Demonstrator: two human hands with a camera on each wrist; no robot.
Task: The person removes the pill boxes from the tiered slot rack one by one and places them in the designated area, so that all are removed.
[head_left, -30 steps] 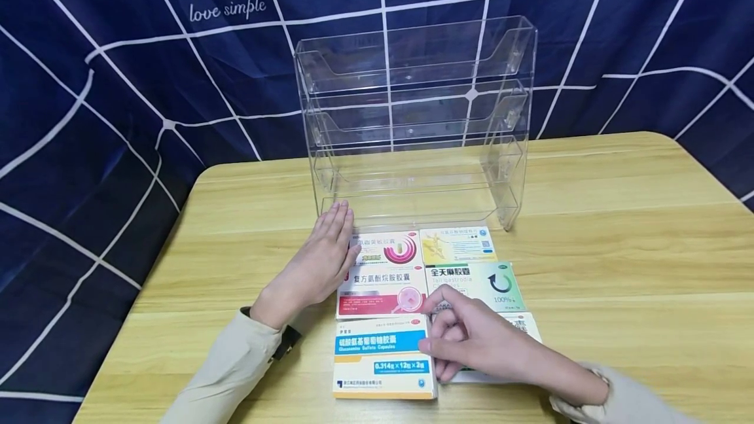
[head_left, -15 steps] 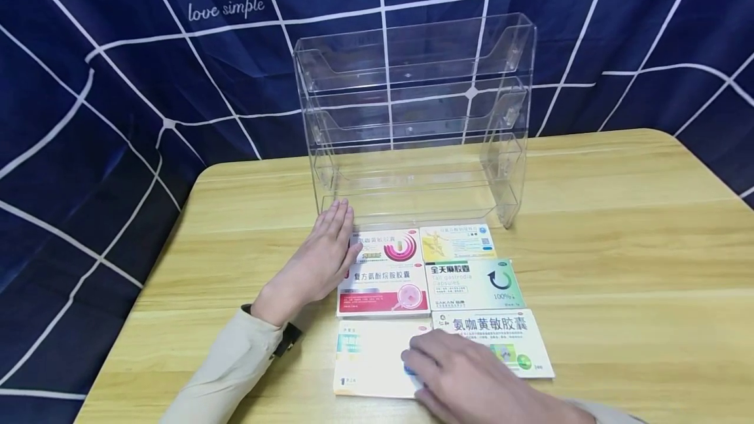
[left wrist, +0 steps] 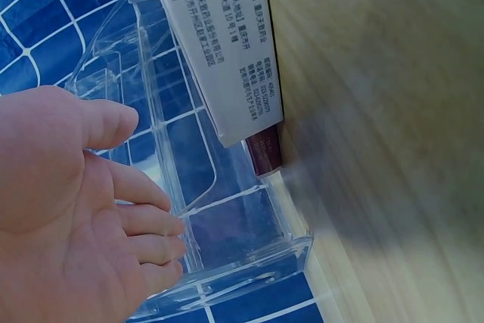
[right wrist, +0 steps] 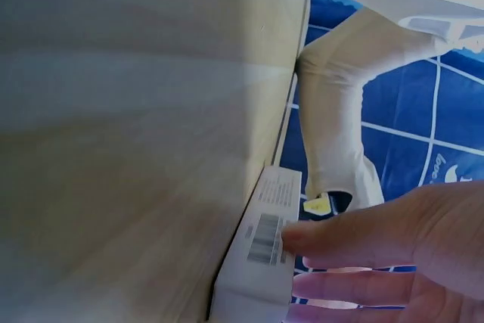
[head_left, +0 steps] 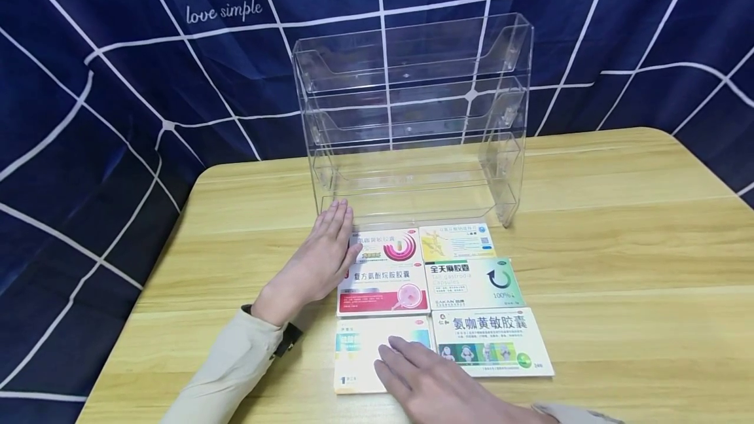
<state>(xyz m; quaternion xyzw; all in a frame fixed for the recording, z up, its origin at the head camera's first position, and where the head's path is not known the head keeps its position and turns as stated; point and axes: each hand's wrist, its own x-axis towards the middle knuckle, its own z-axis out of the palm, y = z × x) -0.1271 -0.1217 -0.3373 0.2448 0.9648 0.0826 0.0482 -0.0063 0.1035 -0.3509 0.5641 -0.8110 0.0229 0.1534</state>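
Flat medicine boxes lie in two columns on the table. My left hand [head_left: 312, 264] rests along the left edge of the upper left boxes, fingers straight: a pink-ringed medicine box [head_left: 377, 255] and a red-and-white medicine box [head_left: 377, 303]. In the left wrist view its fingers point toward the clear rack [left wrist: 162, 122]. My right hand [head_left: 438, 388] lies over the lower left white medicine box [head_left: 359, 368], whose print is washed out by glare. The right wrist view shows its thumb touching the barcode side of that medicine box [right wrist: 257, 240], fingers extended.
The clear tiered acrylic rack [head_left: 506, 205] stands behind the boxes. The right column holds a yellow-and-white box [head_left: 459, 242], a green box [head_left: 474, 286] and a white box [head_left: 495, 339]. A dark blue gridded cloth [head_left: 235, 84] hangs behind the wooden table [head_left: 618, 247].
My right hand has moved from the right side of the lower left medicine box to over its lower right part, uncovering the right column. My left hand has stayed in place.
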